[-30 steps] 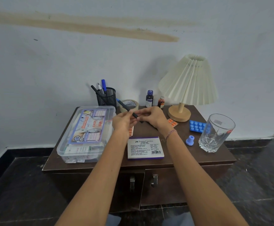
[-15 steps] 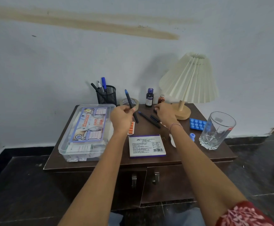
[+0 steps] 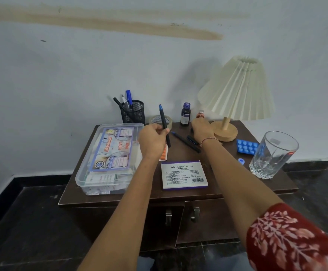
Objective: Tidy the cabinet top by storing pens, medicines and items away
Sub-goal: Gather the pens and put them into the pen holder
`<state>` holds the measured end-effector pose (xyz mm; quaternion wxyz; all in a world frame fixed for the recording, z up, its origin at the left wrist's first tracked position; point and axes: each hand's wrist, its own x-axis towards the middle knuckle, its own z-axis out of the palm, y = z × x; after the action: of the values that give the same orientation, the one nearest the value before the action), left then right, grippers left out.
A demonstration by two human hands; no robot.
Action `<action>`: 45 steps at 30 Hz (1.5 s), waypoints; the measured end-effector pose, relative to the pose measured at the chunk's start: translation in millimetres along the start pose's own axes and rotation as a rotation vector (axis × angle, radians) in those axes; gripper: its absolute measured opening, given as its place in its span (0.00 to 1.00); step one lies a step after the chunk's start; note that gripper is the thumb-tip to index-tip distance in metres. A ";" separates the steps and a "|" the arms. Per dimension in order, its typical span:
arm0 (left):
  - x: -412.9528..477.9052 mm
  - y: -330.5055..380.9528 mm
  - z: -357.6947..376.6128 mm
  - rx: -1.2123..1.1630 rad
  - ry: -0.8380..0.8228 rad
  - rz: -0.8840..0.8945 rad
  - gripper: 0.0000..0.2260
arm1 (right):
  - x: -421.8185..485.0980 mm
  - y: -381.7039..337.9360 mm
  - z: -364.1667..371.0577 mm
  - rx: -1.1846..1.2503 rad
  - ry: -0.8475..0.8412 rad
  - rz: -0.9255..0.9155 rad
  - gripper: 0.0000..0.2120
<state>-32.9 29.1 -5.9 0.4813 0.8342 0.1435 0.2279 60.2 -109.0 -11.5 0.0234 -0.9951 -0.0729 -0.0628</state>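
Observation:
My left hand (image 3: 153,140) grips a black pen with a blue tip (image 3: 163,122) and holds it almost upright above an orange blister pack (image 3: 164,154). My right hand (image 3: 202,130) reaches palm-down to the back of the cabinet top (image 3: 227,184), beside the lamp base (image 3: 225,132). A small dark thing shows under its fingers, and the grip is hidden. Two dark pens (image 3: 186,142) lie on the wood just under that wrist. A mesh pen holder (image 3: 133,112) with several pens stands at the back left. The clear first aid box (image 3: 110,157) sits at the left with its lid on.
A tape roll (image 3: 155,119), a purple bottle (image 3: 185,114) and a small red bottle (image 3: 200,114) stand along the wall. A pleated lamp (image 3: 237,89), a blue blister pack (image 3: 246,146), a blue cap (image 3: 241,160) and a glass (image 3: 273,154) are at the right. A stamp pad box (image 3: 184,175) lies in front.
Both hands held one pen together; the left hand has since kept it and tilted it upright. The right hand let go and reached back toward the lamp base.

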 end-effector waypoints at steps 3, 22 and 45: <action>-0.6 3.6 -1.0 -0.005 0.002 0.014 0.11 | 1.7 -6.1 -4.7 0.044 0.034 -0.009 0.17; -31.8 41.8 -33.3 0.093 -0.037 0.136 0.10 | -97.0 -22.8 -67.4 0.980 0.510 -0.007 0.18; -42.9 25.5 -32.8 0.451 -0.139 0.255 0.09 | -96.3 -12.0 -64.6 1.662 0.502 0.034 0.14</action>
<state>-86.0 21.0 20.0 0.2594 0.9453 0.0509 0.1911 -43.9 -114.5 40.5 0.7589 -0.6133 -0.0730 -0.2067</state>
